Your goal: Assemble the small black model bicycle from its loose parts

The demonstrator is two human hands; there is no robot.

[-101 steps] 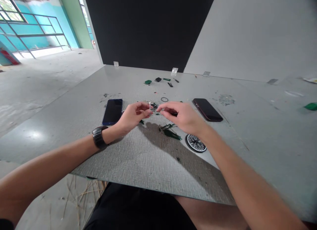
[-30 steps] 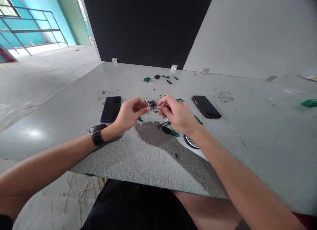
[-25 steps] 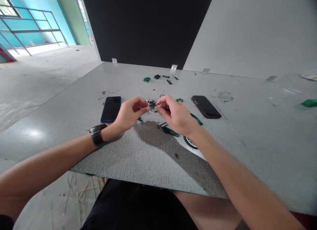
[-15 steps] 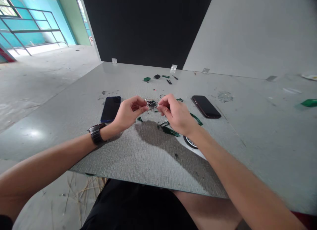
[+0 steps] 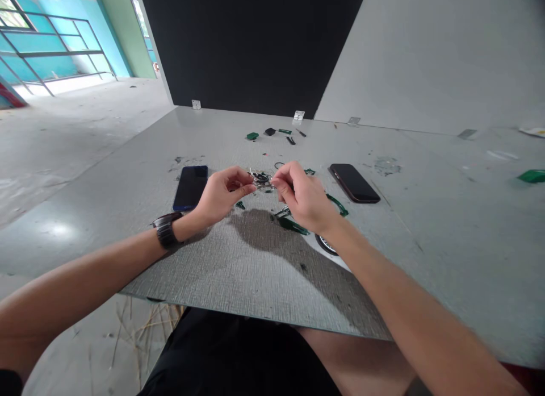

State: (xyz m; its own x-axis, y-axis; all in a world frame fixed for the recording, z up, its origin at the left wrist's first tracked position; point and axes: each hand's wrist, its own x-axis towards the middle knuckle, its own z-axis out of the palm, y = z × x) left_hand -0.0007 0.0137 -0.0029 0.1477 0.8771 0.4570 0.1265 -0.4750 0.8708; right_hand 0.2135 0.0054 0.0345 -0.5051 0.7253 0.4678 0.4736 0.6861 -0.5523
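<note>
A grey tabletop [image 5: 128, 191] is backed by a black panel [image 5: 255, 44] and a pale panel [image 5: 434, 55]. At left, a turquoise wall [image 5: 38, 42], metal railing [image 5: 42, 54] and bright window [image 5: 9, 16] are seen beyond a grey floor [image 5: 106, 106].

The person's left hand [image 5: 223, 192] and right hand [image 5: 303, 198] pinch at small silvery parts [image 5: 263, 184] — too fine to tell apart. A blue-edged phone [image 5: 190, 187] and black phone [image 5: 354, 183] flank them.

No lettering, label, brand, number or sign can be read anywhere in this view.
</note>
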